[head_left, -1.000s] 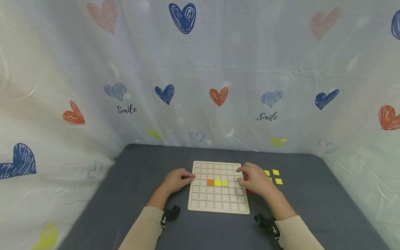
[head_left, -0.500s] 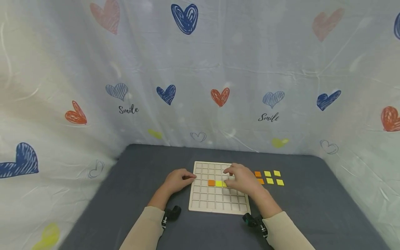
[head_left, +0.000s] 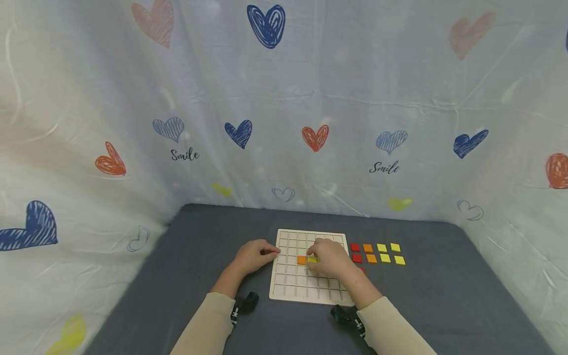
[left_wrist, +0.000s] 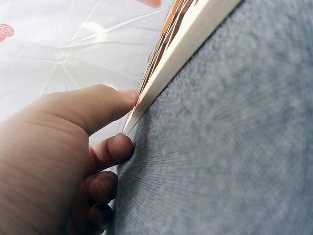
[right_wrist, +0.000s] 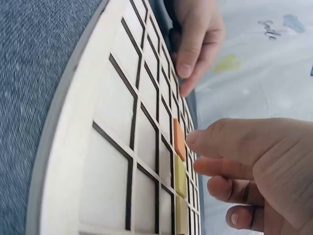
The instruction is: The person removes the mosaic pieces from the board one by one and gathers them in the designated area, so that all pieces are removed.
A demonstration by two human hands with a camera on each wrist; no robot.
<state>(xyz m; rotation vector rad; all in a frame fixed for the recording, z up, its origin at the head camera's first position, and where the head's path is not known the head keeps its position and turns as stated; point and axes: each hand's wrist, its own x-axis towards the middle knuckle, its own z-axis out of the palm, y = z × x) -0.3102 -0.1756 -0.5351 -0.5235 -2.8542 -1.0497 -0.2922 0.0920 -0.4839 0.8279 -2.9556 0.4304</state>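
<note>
A pale wooden grid board (head_left: 288, 291) lies on the dark table. An orange tile (head_left: 301, 260) and a yellow tile (head_left: 312, 259) sit side by side in its cells. A second yellow tile (right_wrist: 182, 215) shows beside them in the right wrist view; the right hand hides it in the head view. My left hand (head_left: 251, 256) rests at the board's left edge, its thumb (left_wrist: 128, 97) touching the rim. Over the row of tiles is my right hand (head_left: 332, 259), thumb and index finger apart near the orange tile. No tile shows between these fingers.
Right of the board lie loose tiles: several red tiles (head_left: 357, 258), orange tiles (head_left: 372, 258) and several yellow tiles (head_left: 385, 258). A patterned curtain (head_left: 284, 148) hangs behind the table. Each wrist wears a small black camera (head_left: 246, 301).
My right hand has moved left from the board's right edge to the tile row, uncovering red and orange loose tiles. The left hand stays in place.
</note>
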